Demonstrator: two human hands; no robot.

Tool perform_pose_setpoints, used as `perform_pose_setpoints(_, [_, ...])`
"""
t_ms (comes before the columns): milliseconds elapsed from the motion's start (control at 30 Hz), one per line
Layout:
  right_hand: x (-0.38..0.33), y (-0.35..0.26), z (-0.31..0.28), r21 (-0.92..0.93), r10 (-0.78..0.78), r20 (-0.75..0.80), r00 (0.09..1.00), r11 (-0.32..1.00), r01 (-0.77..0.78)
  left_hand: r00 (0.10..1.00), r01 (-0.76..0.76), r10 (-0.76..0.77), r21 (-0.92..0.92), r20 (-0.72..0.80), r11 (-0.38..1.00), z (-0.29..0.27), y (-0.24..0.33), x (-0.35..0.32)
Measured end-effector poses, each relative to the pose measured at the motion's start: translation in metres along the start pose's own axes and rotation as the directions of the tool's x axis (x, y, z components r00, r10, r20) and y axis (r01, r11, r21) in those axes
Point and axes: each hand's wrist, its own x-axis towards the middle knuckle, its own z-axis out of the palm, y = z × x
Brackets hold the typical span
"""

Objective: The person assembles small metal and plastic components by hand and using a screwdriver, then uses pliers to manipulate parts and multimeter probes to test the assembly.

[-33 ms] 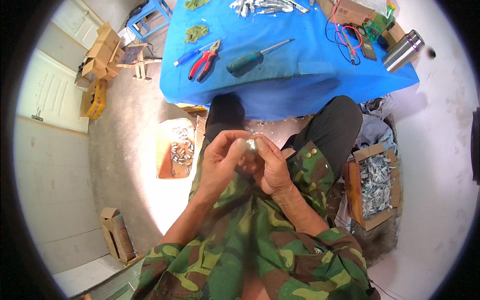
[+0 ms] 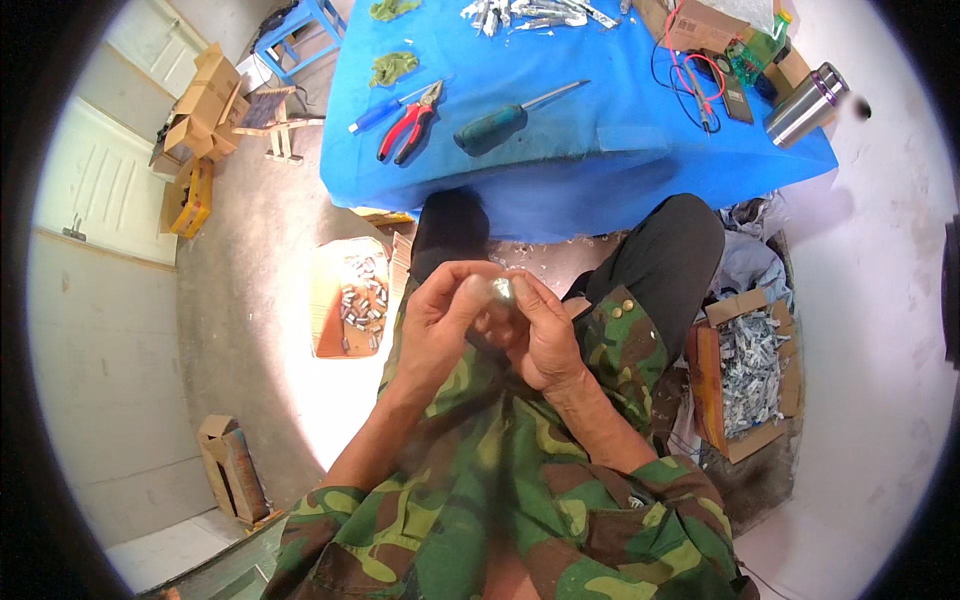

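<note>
Between my two hands, above my lap, is a small shiny metal piece (image 2: pixel 503 291); fingers cover most of it, so its exact kind does not show. My left hand (image 2: pixel 445 310) is closed, thumb and fingertips pressed against the piece's left side. From the right, my right hand (image 2: pixel 545 335) pinches it between thumb and curled fingers. Beyond my knees, on the blue-covered table (image 2: pixel 620 190), lie red-and-black pliers (image 2: pixel 408 124), a blue-handled screwdriver (image 2: pixel 378 115) and a larger screwdriver with a green handle (image 2: pixel 492 130).
Left of my legs, a cardboard box (image 2: pixel 327 325) holds several small metal cylinders. At right stands a box of silvery scraps (image 2: pixel 752 370). A steel flask (image 2: pixel 808 104), a multimeter (image 2: pixel 735 98) with red and black leads, and green gloves (image 2: pixel 393 68) are on the table.
</note>
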Motion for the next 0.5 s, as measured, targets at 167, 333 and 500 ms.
perform_pose_setpoints(167, [0.005,-0.016,-0.013,0.143,0.008,0.097,0.995,0.990,-0.022,1.000,0.015,-0.014,0.038,-0.026,0.999,-0.010,0.007,0.008])
perform_pose_setpoints(333, [0.011,-0.030,-0.018,0.012,-0.098,0.010,0.995,0.995,0.098,0.991,0.058,-0.048,0.077,-0.128,0.995,-0.016,0.006,0.026])
perform_pose_setpoints(500, [0.032,-0.065,-0.012,-0.283,-0.247,-0.029,0.969,0.932,0.228,0.977,0.085,-0.043,0.195,-0.210,0.977,-0.026,0.011,0.051])
